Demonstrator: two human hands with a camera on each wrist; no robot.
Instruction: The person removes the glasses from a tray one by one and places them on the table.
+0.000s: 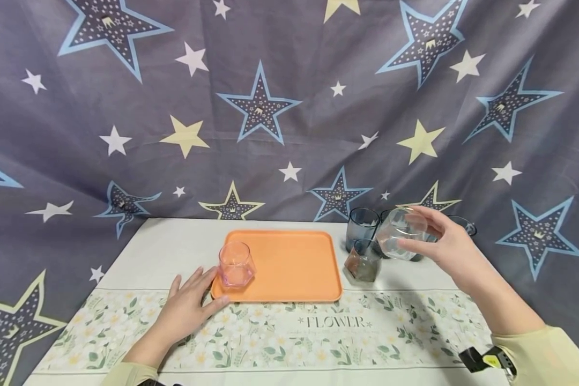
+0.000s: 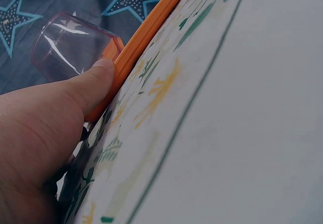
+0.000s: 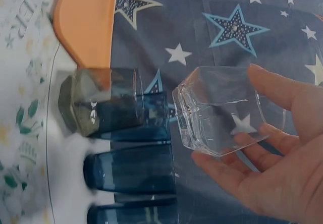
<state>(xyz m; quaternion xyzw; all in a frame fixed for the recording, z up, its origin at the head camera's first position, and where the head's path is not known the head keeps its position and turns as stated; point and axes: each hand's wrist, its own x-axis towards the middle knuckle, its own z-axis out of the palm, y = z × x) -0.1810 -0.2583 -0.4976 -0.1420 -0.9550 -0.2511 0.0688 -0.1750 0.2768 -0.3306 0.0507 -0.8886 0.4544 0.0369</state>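
Observation:
My right hand (image 1: 451, 246) holds a clear faceted glass (image 3: 217, 103) between thumb and fingers, lifted above the table at the right. Its heavy base faces left in the right wrist view. My left hand (image 1: 185, 305) lies at the near left corner of an orange tray (image 1: 289, 262). The left thumb touches the tray's rim, while its other fingers spread along the left side. Within that corner of the tray stands a pink-tinted glass (image 1: 235, 271), upright and close to the left fingertips.
A smoky grey faceted glass (image 1: 363, 268) stands right of the tray. Behind it are several blue tumblers (image 3: 131, 168), partly hidden by the held glass and right hand. A floral runner (image 1: 280, 338) crosses the white table; a star-patterned curtain (image 1: 289, 139) hangs behind.

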